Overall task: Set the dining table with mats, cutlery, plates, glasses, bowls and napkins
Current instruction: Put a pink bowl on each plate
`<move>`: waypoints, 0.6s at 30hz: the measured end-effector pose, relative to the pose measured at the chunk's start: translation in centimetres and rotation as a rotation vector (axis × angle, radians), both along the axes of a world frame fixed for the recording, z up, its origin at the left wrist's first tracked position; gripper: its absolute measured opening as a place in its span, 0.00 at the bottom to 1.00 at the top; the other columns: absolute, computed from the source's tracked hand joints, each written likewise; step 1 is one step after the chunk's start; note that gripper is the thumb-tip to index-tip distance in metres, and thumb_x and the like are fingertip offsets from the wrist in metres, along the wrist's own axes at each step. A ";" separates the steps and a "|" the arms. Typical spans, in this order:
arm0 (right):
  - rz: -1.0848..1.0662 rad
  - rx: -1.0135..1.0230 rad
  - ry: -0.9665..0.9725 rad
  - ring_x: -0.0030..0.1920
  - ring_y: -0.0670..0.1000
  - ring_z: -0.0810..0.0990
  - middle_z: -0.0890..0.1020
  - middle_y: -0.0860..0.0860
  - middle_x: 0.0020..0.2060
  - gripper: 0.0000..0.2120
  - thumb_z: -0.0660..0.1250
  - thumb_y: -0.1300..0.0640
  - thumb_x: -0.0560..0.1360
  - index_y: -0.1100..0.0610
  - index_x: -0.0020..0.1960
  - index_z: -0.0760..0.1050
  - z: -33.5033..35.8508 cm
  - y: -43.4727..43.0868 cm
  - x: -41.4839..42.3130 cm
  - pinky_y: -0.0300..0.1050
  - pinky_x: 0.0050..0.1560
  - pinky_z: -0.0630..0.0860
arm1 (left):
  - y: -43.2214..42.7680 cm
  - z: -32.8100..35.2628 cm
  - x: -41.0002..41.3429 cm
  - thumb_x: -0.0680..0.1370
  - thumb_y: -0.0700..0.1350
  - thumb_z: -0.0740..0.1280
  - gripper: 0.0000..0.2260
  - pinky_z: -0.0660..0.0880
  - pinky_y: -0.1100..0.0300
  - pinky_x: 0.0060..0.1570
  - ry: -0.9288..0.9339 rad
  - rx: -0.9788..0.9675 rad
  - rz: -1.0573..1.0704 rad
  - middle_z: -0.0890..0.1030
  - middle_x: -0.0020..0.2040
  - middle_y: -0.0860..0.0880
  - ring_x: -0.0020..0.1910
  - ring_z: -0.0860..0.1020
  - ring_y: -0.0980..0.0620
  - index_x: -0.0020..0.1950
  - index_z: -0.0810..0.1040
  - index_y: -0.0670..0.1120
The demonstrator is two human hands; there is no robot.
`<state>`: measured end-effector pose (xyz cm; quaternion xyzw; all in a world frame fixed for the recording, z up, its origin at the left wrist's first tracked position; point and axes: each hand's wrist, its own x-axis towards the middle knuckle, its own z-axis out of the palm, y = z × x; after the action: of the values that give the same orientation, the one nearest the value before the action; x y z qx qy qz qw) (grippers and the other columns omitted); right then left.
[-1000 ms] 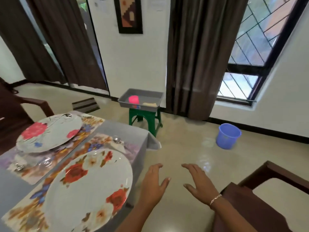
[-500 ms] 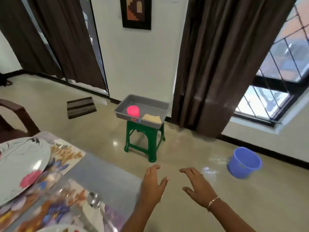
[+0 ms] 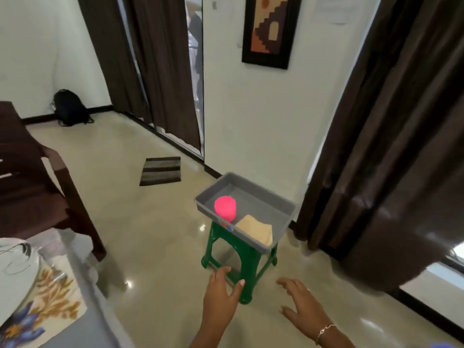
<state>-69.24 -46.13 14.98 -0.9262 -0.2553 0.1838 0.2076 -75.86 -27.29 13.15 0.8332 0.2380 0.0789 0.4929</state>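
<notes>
A grey tray (image 3: pixel 281 202) rests on a green plastic stool (image 3: pixel 241 254) by the wall. Inside it stand a pink cup (image 3: pixel 225 208) upside down and a folded beige napkin (image 3: pixel 256 229). My left hand (image 3: pixel 222 295) hovers open in front of the stool, holding nothing. My right hand (image 3: pixel 300 306), with a bracelet on the wrist, is also open and empty, to the right of the stool. At the lower left, the table corner shows a floral mat (image 3: pixel 50 300) and the edge of a white plate (image 3: pixel 15 272).
A dark brown chair (image 3: pixel 32 182) stands at the left next to the table. A striped floor mat (image 3: pixel 160 170) lies near the door. Brown curtains (image 3: pixel 391 146) hang at the right, close to the stool. A black bag (image 3: pixel 70 108) sits in the far corner.
The view has swung away from the table and come closer to the stool and tray. Both hands stay open and empty in front of me; the blue bucket has left the view.
</notes>
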 end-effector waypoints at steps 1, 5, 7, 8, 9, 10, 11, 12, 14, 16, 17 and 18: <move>0.015 0.002 0.026 0.59 0.43 0.69 0.64 0.41 0.57 0.24 0.64 0.54 0.74 0.34 0.57 0.54 0.2 0.0 2.3 0.32 0.59 0.65 | -0.2 0.0 1.8 0.77 0.51 0.66 0.20 0.68 0.66 0.55 0.027 -0.013 0.020 0.72 0.64 0.50 0.60 0.72 0.55 0.67 0.68 0.48; -0.009 0.021 0.147 0.50 0.41 0.71 0.68 0.42 0.53 0.21 0.66 0.54 0.74 0.39 0.58 0.58 0.9 -0.3 10.3 0.28 0.49 0.67 | -1.5 0.4 8.0 0.76 0.53 0.66 0.27 0.67 0.65 0.61 0.111 -0.049 0.054 0.70 0.68 0.50 0.63 0.70 0.56 0.72 0.62 0.47; -0.037 0.073 0.215 0.46 0.41 0.72 0.71 0.45 0.52 0.19 0.68 0.56 0.73 0.43 0.57 0.62 0.4 0.1 13.7 0.26 0.44 0.67 | -1.5 0.5 10.5 0.77 0.53 0.66 0.27 0.67 0.62 0.63 0.140 -0.057 0.082 0.69 0.69 0.50 0.66 0.69 0.54 0.72 0.61 0.47; -0.055 0.109 0.257 0.46 0.42 0.72 0.73 0.47 0.51 0.18 0.68 0.57 0.73 0.45 0.57 0.64 -0.1 0.4 15.2 0.25 0.42 0.67 | -1.2 0.4 11.6 0.77 0.53 0.66 0.27 0.67 0.62 0.63 0.155 -0.065 0.094 0.69 0.69 0.50 0.66 0.69 0.54 0.71 0.61 0.47; -0.074 0.150 0.295 0.45 0.43 0.74 0.74 0.48 0.50 0.17 0.69 0.58 0.72 0.46 0.56 0.66 -0.3 0.8 16.4 0.24 0.41 0.68 | -0.7 0.3 12.5 0.77 0.53 0.65 0.26 0.67 0.62 0.63 0.162 -0.068 0.112 0.70 0.68 0.49 0.66 0.69 0.54 0.71 0.62 0.47; -0.086 0.191 0.336 0.44 0.43 0.74 0.75 0.48 0.49 0.16 0.69 0.60 0.72 0.47 0.55 0.67 -0.6 1.4 17.6 0.23 0.40 0.69 | -0.1 0.2 13.3 0.77 0.53 0.65 0.25 0.67 0.62 0.62 0.165 -0.064 0.132 0.70 0.68 0.49 0.66 0.69 0.54 0.70 0.63 0.47; -0.082 0.215 0.375 0.44 0.43 0.75 0.75 0.48 0.49 0.16 0.69 0.61 0.72 0.48 0.54 0.68 -0.9 2.1 18.9 0.23 0.40 0.69 | 0.6 0.1 14.3 0.77 0.53 0.65 0.24 0.67 0.62 0.62 0.170 -0.055 0.153 0.70 0.68 0.48 0.66 0.69 0.53 0.70 0.63 0.46; -0.064 0.215 0.408 0.44 0.43 0.75 0.75 0.48 0.48 0.15 0.69 0.62 0.72 0.49 0.53 0.69 -1.3 2.8 20.2 0.24 0.41 0.70 | 1.5 -0.1 15.3 0.77 0.53 0.65 0.24 0.68 0.63 0.61 0.180 -0.048 0.175 0.70 0.67 0.48 0.65 0.70 0.53 0.69 0.63 0.46; -0.062 0.229 0.457 0.42 0.45 0.74 0.74 0.50 0.44 0.15 0.70 0.65 0.71 0.52 0.53 0.70 -2.3 4.6 22.9 0.27 0.41 0.71 | 3.5 -0.5 17.4 0.78 0.53 0.64 0.22 0.69 0.71 0.50 0.181 -0.067 0.225 0.72 0.63 0.48 0.59 0.72 0.54 0.67 0.65 0.45; -0.113 0.241 0.496 0.39 0.47 0.73 0.73 0.53 0.41 0.13 0.69 0.67 0.71 0.55 0.52 0.72 -3.4 6.4 26.1 0.31 0.39 0.71 | 5.6 -1.0 19.9 0.78 0.51 0.64 0.16 0.66 0.75 0.38 0.156 -0.111 0.254 0.72 0.54 0.50 0.52 0.72 0.55 0.63 0.67 0.46; -0.141 0.243 0.523 0.38 0.48 0.73 0.73 0.54 0.41 0.13 0.68 0.68 0.72 0.56 0.51 0.72 -3.8 7.5 27.8 0.33 0.38 0.71 | 6.8 -1.5 21.4 0.79 0.50 0.64 0.14 0.66 0.72 0.37 0.149 -0.122 0.261 0.71 0.52 0.51 0.52 0.72 0.53 0.61 0.67 0.47; -0.166 0.234 0.548 0.38 0.49 0.72 0.72 0.54 0.41 0.12 0.67 0.68 0.72 0.55 0.51 0.72 -4.3 8.8 29.6 0.35 0.36 0.71 | 8.2 -2.3 23.2 0.79 0.50 0.63 0.12 0.66 0.67 0.40 0.145 -0.140 0.269 0.70 0.51 0.51 0.52 0.73 0.52 0.59 0.67 0.48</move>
<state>-39.59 -37.36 10.66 -0.8297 -0.1326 0.3784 0.3883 -52.69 -19.12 10.90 0.7611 0.3871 0.0671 0.5161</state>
